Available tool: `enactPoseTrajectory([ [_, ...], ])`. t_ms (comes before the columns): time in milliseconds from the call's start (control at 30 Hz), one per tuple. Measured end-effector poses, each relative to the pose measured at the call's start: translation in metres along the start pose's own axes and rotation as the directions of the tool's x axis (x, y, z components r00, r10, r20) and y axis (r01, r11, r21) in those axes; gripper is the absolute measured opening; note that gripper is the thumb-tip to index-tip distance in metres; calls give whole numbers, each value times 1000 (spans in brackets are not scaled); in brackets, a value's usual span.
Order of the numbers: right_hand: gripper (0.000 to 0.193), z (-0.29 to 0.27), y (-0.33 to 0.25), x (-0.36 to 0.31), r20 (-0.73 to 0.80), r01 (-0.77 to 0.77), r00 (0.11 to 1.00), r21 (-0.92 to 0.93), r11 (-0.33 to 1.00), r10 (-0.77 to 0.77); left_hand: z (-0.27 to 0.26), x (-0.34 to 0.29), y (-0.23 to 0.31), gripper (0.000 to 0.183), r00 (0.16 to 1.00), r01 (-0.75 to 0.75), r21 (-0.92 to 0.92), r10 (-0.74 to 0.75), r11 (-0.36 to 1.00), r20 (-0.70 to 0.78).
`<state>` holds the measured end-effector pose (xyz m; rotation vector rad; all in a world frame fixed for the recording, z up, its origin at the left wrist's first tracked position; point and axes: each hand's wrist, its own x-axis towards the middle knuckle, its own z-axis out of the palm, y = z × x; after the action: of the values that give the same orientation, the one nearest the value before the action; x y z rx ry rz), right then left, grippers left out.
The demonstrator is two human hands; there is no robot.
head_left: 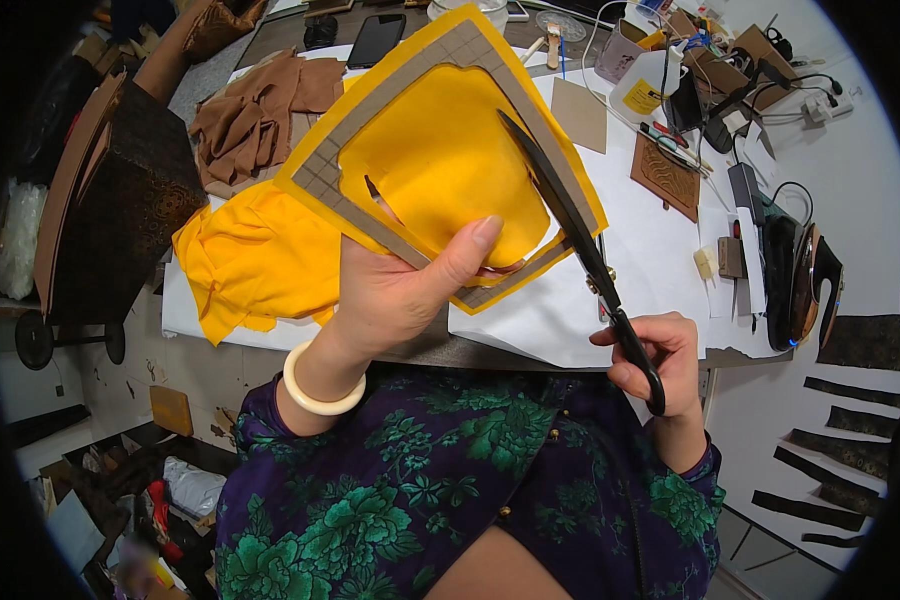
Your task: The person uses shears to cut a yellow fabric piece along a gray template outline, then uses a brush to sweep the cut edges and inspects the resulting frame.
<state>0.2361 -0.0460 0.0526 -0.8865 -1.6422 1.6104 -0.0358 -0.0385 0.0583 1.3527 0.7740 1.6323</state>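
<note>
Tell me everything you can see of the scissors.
The scissors are long and black, metal by their look, with one slender blade narrowing to a point, a small brass-coloured fitting near the pivot, and a curved handle. They slant from the handle at lower right to the tip at upper left. The right hand grips the handle, and the visible blade crosses in front of the yellow cloth piece. I cannot tell clearly where the other blade lies.

Table (pixel 470 355): dark top, partly covered by white paper (pixel 660 290).
Yellow cloth (pixel 270 255): lies crumpled on the paper.
Brown cloth (pixel 255 120): rumpled, just behind the yellow cloth.
Phone (pixel 376 42): flat, farther behind the yellow cloth.
Beige card (pixel 580 118): behind and right of the yellow cloth.
Patterned brown piece (pixel 665 178): well right of the yellow cloth.
</note>
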Motion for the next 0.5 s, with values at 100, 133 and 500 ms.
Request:
enactPoseTrajectory([
  [100, 32, -2, 1, -1, 7, 2, 1000, -54, 999, -2, 0, 0, 0, 22, 1000, -12, 8, 12, 1000, 14],
  [133, 33, -2, 1, -1, 8, 2, 1000, -50, 999, -1, 0, 0, 0, 22, 1000, -7, 2, 7, 1000, 16],
  [500, 38, 0, 2, 2, 13, 42, 999, 83, 996, -43, 3, 1, -2, 22, 1000, 9, -47, -8, 999, 26],
])
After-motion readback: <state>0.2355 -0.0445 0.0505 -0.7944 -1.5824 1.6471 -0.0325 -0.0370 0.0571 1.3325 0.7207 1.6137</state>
